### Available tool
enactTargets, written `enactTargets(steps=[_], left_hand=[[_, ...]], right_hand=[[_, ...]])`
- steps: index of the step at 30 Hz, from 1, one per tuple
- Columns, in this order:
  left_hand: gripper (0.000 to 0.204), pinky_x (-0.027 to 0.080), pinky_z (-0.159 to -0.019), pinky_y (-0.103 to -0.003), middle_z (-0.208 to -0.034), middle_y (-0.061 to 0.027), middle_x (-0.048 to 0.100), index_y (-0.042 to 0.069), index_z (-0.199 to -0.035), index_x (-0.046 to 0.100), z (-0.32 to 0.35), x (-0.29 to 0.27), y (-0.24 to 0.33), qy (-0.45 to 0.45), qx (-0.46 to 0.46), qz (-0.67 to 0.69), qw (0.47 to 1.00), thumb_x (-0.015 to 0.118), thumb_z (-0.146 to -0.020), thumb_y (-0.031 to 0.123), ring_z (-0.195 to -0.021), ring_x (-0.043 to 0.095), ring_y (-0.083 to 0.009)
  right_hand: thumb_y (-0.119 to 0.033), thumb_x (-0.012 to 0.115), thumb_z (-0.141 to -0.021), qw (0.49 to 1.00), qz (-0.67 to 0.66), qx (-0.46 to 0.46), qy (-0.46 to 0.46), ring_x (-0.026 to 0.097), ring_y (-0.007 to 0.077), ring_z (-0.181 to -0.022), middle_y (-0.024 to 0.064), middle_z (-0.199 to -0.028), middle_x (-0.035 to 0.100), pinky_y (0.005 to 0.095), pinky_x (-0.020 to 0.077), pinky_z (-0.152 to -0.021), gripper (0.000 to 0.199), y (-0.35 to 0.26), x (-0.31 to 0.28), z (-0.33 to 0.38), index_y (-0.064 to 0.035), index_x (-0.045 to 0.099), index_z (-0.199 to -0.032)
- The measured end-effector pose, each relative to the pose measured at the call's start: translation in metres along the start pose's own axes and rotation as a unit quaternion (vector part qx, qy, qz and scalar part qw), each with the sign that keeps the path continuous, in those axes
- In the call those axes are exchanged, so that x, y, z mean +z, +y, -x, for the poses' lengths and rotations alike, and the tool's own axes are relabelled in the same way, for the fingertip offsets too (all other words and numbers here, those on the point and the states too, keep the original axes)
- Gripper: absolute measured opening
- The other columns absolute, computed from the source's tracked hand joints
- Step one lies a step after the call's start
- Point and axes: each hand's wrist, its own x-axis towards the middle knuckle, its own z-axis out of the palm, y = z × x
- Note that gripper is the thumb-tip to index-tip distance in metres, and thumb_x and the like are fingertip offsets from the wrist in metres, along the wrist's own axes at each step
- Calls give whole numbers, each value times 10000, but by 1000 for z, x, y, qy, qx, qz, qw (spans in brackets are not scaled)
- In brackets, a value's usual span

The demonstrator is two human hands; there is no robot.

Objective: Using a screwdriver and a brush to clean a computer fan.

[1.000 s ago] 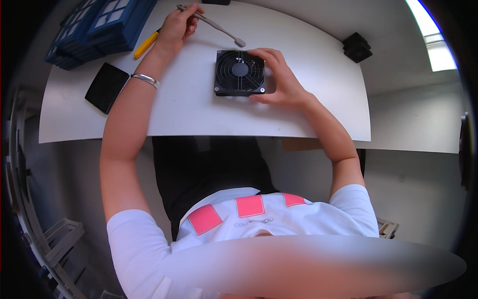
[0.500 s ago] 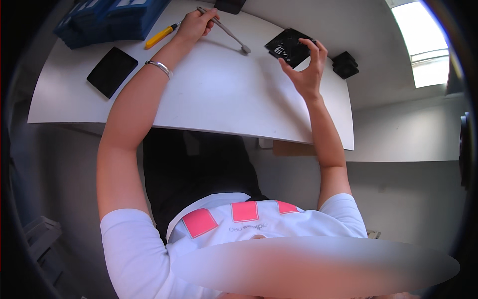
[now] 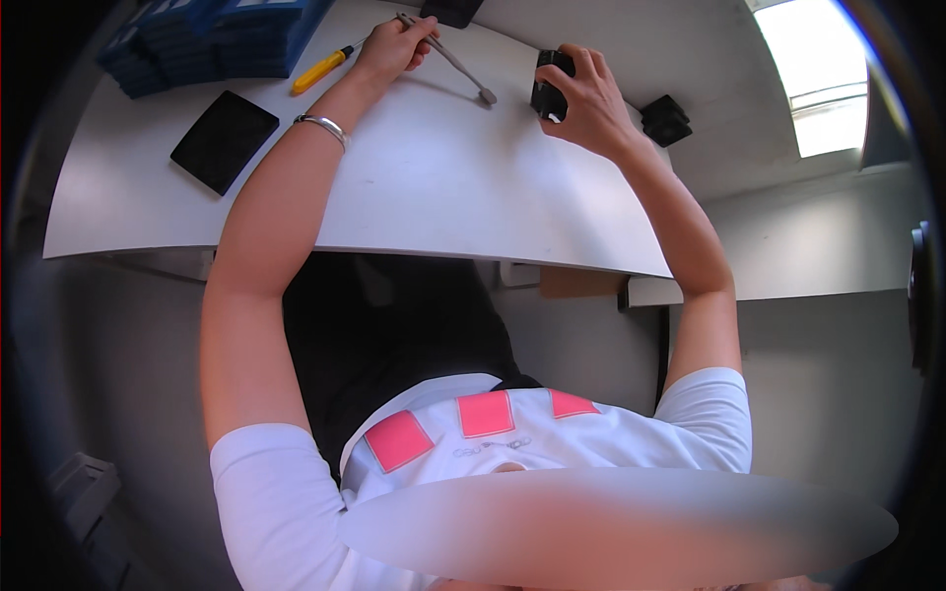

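Note:
My left hand (image 3: 399, 49) is closed around the grey handle of a slim tool (image 3: 448, 57), which slants down to the right. A small rounded tip, perhaps a brush head, stays just above the white table (image 3: 424, 187). At the far right of the table, my right hand (image 3: 588, 103) is closed on a black square part with cut-out openings (image 3: 553, 87). The part is tipped up on edge, and my fingers hide some of it. Near my left forearm lie a yellow-handled tool (image 3: 320, 74) with a dark shaft and a flat black square piece (image 3: 225, 141).
Stacked blue bins (image 3: 212, 44) fill the far left corner. A dark object (image 3: 451, 10) sits at the table's far edge. Beyond my right wrist are small black blocks (image 3: 666, 120) near the wall. The table's front edge runs close to my lap.
My right hand has gone from open fingers over the flat-lying black part to gripping it and tilting it up. My left hand and its tool are almost unmoved. The view has shifted slightly.

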Motion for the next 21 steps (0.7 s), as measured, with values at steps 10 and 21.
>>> enactTargets(steps=[10,21], left_hand=[[290,475,-682,-202,-821,33,627,125,-1008,723,-2,-5,-1,-24,7,-6,1000,613,-984,392,-733,564,-53],[236,462,-654,-192,-800,18,632,68,-970,740,4,-9,1,-42,-11,-29,999,657,-962,289,-713,547,-54]], right_hand=[[-234,849,-616,997,60,45,-37,412,353,-1289,159,-1324,452,469,381,-1055,599,-23,-41,46,-196,598,-1158],[-266,896,-575,965,-7,-161,-208,452,258,-1249,67,-1319,486,393,390,-1000,790,-76,-38,33,-196,546,-1280]])
